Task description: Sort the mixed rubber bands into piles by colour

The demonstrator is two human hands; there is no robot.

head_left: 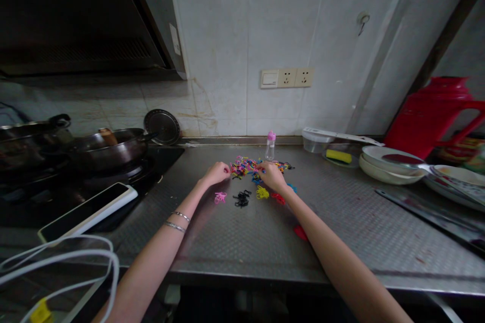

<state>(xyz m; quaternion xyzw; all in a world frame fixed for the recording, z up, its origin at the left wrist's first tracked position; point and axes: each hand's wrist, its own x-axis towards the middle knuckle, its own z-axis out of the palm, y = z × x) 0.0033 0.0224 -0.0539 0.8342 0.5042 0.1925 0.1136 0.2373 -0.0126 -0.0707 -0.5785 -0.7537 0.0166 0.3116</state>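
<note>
A mixed pile of small colourful rubber bands [244, 164] lies on the metal counter, spread between and behind both hands. My left hand [218, 173] is closed at the pile's left edge, with its fingertips pressed together. Over the pile's right part, my right hand [273, 176] has its fingers bent down in a pinch. Whatever either hand grips is too small to make out. Nearer to me sit separate clusters: pink bands [220, 197], black bands [241, 198], yellow bands [261, 192], red bands [278, 199] and, partly behind my right wrist, blue bands [292, 188].
Behind the pile stands a clear bottle with a pink cap [270, 149]. A red object [300, 232] lies beside my right forearm. Pans [109, 151] and a white-edged device [89, 212] are left; bowls [390, 169], a knife [424, 212] and a red thermos [428, 116] are right.
</note>
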